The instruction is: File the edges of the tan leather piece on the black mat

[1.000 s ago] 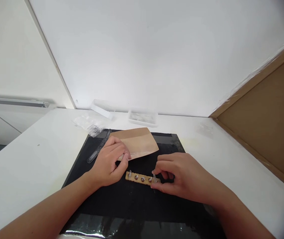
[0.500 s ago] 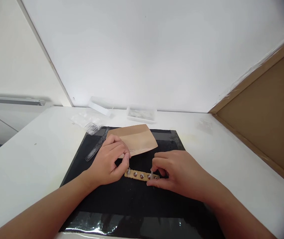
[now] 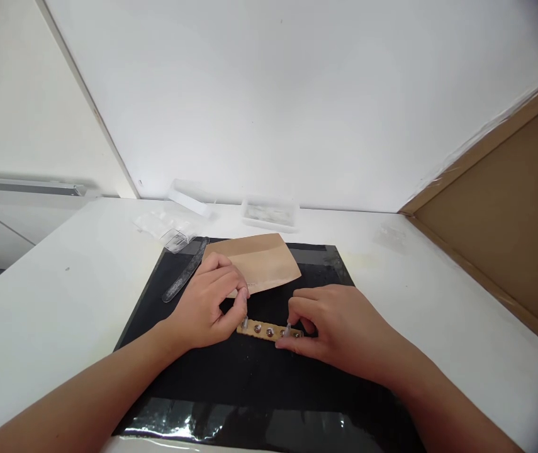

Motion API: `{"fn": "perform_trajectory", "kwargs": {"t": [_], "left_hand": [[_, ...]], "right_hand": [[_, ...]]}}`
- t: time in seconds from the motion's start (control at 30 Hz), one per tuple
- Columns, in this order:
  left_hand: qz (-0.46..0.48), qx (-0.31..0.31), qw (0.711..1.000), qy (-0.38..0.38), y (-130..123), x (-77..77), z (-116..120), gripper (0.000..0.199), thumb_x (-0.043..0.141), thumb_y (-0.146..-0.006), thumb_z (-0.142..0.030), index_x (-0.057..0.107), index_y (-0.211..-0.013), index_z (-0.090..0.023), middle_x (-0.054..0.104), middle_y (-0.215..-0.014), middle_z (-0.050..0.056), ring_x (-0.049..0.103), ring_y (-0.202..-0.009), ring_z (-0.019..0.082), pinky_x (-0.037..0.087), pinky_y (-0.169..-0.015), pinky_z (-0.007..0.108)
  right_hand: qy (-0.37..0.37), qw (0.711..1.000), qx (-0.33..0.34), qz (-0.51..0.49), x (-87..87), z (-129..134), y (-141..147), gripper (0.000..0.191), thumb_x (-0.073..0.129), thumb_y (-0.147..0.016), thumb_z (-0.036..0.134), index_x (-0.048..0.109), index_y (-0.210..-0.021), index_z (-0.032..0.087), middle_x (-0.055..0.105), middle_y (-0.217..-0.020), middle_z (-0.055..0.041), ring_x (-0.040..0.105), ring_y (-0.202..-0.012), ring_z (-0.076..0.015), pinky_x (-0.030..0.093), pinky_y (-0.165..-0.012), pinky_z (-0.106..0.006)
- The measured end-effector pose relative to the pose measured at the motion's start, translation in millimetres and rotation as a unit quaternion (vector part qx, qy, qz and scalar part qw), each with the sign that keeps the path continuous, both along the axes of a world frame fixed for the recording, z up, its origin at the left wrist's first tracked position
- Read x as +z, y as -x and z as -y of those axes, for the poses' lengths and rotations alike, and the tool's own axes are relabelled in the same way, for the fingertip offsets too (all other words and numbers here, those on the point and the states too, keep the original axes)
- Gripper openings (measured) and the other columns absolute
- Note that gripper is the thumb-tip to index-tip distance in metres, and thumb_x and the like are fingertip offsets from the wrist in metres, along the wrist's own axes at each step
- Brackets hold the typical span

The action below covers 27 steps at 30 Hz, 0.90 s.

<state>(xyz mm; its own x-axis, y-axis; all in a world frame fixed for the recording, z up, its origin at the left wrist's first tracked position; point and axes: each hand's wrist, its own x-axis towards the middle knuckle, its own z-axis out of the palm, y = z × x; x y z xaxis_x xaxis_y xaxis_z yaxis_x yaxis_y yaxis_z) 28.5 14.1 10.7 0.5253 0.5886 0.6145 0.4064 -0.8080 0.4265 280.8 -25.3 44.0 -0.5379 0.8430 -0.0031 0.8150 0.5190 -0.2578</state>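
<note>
A small tan strip with a row of metal studs lies on the black mat. My left hand pinches the upright pin at the strip's left end between thumb and forefinger. My right hand pinches the strip's right end, its fingertips on another small upright pin there. Both hands rest on the mat.
A brown paper envelope lies on the mat just behind the hands. A clear plastic strip sits at the mat's left edge. Clear plastic bags and a clear tray stand by the wall. A brown board leans at the right.
Both hands and the strip have kept nearly the same place. My left fingers have closed in onto the strip's left pin. The view has shifted slightly.
</note>
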Motion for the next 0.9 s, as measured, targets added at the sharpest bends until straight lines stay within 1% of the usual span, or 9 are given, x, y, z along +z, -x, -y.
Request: {"fn": "perform_trajectory", "kwargs": {"t": [0.27,0.6,0.9], "left_hand": [[0.000,-0.001,1.000,0.001,0.0,-0.7,-0.2,0.013,0.056,-0.091,-0.010,0.064,-0.087,-0.019,0.068,-0.080,0.005,0.053,-0.084,0.022,0.049,-0.083,0.042],[0.003,-0.002,1.000,0.000,-1.1,0.3,-0.2,0.014,0.055,-0.091,-0.010,0.064,-0.086,-0.019,0.068,-0.079,0.005,0.053,-0.083,0.022,0.049,-0.082,0.042],[-0.006,0.000,1.000,0.004,0.7,-2.2,-0.9,0.013,0.055,-0.091,-0.012,0.064,-0.088,-0.020,0.067,-0.080,0.005,0.054,-0.085,0.023,0.049,-0.084,0.042]], "right_hand": [[-0.009,1.000,0.014,0.013,-2.4,1.0,0.7,0.031,0.077,-0.086,0.049,0.064,-0.078,0.022,0.067,-0.074,0.0029,0.055,-0.060,-0.0131,0.023,-0.056,-0.028],[-0.039,0.998,0.031,0.031,-4.9,0.8,2.5,0.032,0.074,-0.089,0.046,0.061,-0.074,0.021,0.067,-0.073,0.0012,0.054,-0.058,-0.0126,0.020,-0.055,-0.028],[-0.045,0.997,0.043,0.039,-5.6,-0.5,0.2,0.034,0.071,-0.090,0.051,0.062,-0.076,0.021,0.067,-0.074,0.0008,0.055,-0.060,-0.0135,0.022,-0.055,-0.028]]}}
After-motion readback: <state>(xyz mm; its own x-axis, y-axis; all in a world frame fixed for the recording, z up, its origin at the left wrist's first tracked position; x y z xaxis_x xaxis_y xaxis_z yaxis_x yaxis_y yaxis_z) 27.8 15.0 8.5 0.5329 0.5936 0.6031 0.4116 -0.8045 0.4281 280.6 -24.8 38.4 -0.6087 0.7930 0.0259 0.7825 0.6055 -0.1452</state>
